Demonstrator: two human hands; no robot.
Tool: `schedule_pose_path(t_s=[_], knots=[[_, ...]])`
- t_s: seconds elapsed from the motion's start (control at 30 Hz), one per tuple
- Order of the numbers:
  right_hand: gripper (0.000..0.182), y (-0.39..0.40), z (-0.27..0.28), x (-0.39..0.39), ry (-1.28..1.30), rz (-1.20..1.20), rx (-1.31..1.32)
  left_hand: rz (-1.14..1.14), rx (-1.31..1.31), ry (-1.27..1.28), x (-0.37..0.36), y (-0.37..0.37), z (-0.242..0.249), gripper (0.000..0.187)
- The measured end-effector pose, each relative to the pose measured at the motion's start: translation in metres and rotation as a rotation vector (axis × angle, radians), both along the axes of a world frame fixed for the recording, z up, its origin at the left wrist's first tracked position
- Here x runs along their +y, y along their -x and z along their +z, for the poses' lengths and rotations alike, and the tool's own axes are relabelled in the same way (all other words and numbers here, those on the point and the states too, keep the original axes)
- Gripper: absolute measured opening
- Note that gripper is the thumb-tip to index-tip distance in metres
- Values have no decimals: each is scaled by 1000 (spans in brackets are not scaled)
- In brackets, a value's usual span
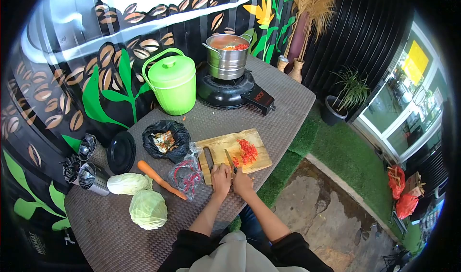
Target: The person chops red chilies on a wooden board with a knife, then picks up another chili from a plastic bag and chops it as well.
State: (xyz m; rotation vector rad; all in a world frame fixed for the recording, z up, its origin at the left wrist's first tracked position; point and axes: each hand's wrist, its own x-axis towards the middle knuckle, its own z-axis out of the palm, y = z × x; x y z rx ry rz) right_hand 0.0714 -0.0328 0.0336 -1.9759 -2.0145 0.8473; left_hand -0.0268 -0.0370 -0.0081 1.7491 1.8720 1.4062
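Both hands meet at the near edge of the cutting board [218,145] on the surface [110,233]: right hand [242,182] clamped on the knife [230,160], left hand [221,177] pressed flat. Chopped red chilli [248,151] lies on the board. Steel pot [227,58] holds chopped vegetables; black bag [165,140] holds scraps.
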Motion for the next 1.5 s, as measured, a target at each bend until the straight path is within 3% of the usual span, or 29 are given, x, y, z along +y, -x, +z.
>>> schedule_pose_path(t_s=[0.23,0.43,0.53,0.63,0.7,0.8,1.07,1.2,1.37,1.5], knots=[[33,1,-17,2,-30,-46,56,31,7,-92,1,-3,2,18],[33,-25,-11,14,-93,60,-27,52,63,-63,2,-5,4,19],[35,-39,-11,16,-152,78,153,31,42,-92,4,-6,3,17],[38,-45,-13,14,-151,15,298,0,-60,-89,6,-7,4,15],[38,-44,-23,12,-171,66,310,36,-429,-18,8,-6,7,17],[39,-39,-20,4,-183,142,234,71,-445,-85,6,-6,7,20],[41,-53,-19,22,-110,-54,164,40,-249,-36,5,-2,-9,18],[41,-52,-21,17,-150,76,154,52,-166,-45,5,-3,-12,16],[39,-65,-13,21,-112,-119,142,70,-93,-1,-1,-3,-2,14],[39,-64,-16,16,-154,34,176,96,-44,35,-5,-7,5,12]])
